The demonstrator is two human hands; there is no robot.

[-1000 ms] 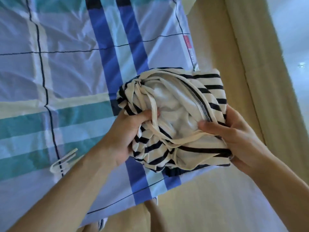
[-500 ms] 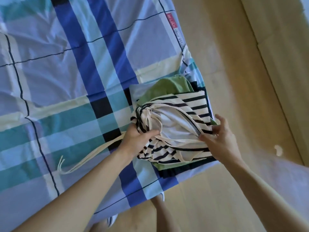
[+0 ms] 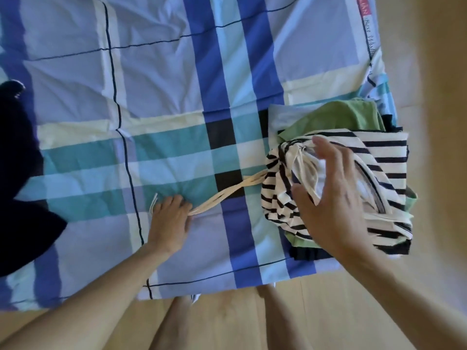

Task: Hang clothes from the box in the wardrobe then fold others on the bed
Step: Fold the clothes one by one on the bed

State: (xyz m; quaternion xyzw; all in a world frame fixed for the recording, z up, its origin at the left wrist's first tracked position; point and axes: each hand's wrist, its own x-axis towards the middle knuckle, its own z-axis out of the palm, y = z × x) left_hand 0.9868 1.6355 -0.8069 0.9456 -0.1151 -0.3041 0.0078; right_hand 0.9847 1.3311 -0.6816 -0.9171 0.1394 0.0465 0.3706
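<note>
A bed (image 3: 156,72) in a blue, teal and cream check sheet is seen from above, with wooden floor (image 3: 328,311) along its near and right sides; a pile of folded clothes (image 3: 295,239) is set by the bed's near right corner. The striped garment (image 3: 389,157), cream with black bands, is placed on top of the pile, loosely bundled rather than flat; a green garment (image 3: 338,117) is layered beneath it, and a dark garment (image 3: 310,256) under that. A cream drawstring (image 3: 227,195) is stretched from the striped garment leftward across the sheet.

The left hand (image 3: 171,221) is laid on the bed well apart from the pile, its fingers curled over the far end of the drawstring; the cord seems to be gripped, though blur leaves this uncertain. The right hand (image 3: 331,198) is held over the striped garment with fingers spread and nothing clasped; whether the cloth is touched cannot be told. A dark cloth (image 3: 17,185) is bunched at the left edge of the view.

If the drawstring is pulled while the bundle is not pinned down, the striped garment could be dragged off the pile and its fold undone; the layers below could be skewed with it. The pile is close to the mattress edge; a sideways nudge could send it to the floor.
</note>
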